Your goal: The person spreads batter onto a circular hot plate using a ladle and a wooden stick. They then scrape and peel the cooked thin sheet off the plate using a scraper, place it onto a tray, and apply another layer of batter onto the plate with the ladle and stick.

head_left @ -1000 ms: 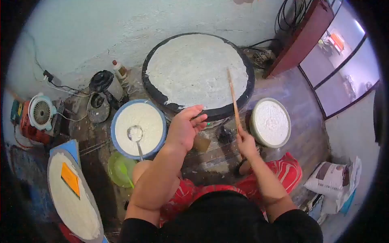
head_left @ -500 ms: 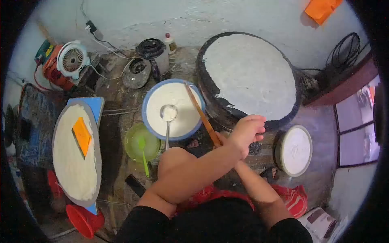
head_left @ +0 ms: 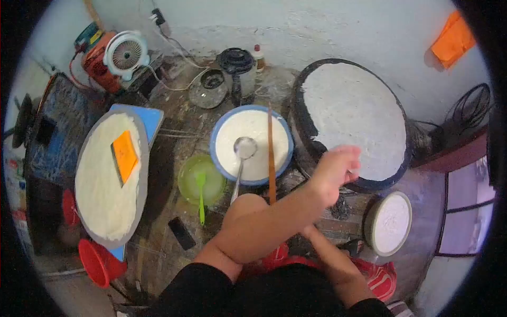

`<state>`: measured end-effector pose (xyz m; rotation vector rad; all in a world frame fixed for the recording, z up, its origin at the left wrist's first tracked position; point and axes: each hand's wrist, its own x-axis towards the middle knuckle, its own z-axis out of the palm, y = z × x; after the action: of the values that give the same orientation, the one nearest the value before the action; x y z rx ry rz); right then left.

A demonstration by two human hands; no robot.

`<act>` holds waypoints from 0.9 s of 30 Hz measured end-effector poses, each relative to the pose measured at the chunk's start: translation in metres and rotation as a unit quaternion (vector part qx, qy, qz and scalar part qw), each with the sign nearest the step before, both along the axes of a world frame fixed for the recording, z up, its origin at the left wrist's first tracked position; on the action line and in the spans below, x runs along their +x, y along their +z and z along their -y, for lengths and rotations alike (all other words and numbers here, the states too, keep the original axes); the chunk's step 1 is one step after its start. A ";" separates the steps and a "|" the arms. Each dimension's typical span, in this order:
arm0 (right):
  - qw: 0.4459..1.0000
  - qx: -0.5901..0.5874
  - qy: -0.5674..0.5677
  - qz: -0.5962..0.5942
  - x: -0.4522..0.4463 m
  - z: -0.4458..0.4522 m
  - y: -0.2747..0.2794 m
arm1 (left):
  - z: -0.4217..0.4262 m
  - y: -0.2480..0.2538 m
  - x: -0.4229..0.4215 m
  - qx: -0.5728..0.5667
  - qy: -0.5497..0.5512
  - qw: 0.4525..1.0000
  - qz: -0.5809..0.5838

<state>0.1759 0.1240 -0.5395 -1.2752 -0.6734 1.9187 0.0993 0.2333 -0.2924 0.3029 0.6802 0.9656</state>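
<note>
My left hand [head_left: 338, 169] is raised beside the near edge of the round black griddle [head_left: 311, 142], empty, its fingers loosely apart and slightly blurred. A thin pale sheet [head_left: 359, 116] covers most of the griddle. My left forearm crosses over my right one and hides my right hand. From under that forearm a long flat wooden stick [head_left: 271, 153] points up over the right side of the blue-rimmed bowl [head_left: 213, 145] of white batter. A metal ladle [head_left: 245, 148] rests in this bowl.
A green bowl [head_left: 185, 182] with a green spatula [head_left: 201, 198] and a dark phone [head_left: 181, 233] lie left. Farther left, an oval board [head_left: 141, 174] bears a pale sheet and orange scraper [head_left: 124, 156]. A bowl of white stuff [head_left: 391, 224] stands right; a jug [head_left: 236, 66] stands behind.
The view has turned left. The stick has swung from the griddle to over the blue-rimmed bowl. My forearms are now crossed, and my right hand has gone out of sight behind the left forearm.
</note>
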 end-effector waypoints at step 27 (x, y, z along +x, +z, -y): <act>0.863 0.100 0.294 0.398 0.087 0.078 -0.049 | 0.092 -0.086 -0.450 0.062 0.077 0.237 -0.967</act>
<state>0.2633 0.0456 -0.5889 -1.8740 -1.8081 1.6134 -0.3507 0.1415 -0.3779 1.7449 2.9808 0.1839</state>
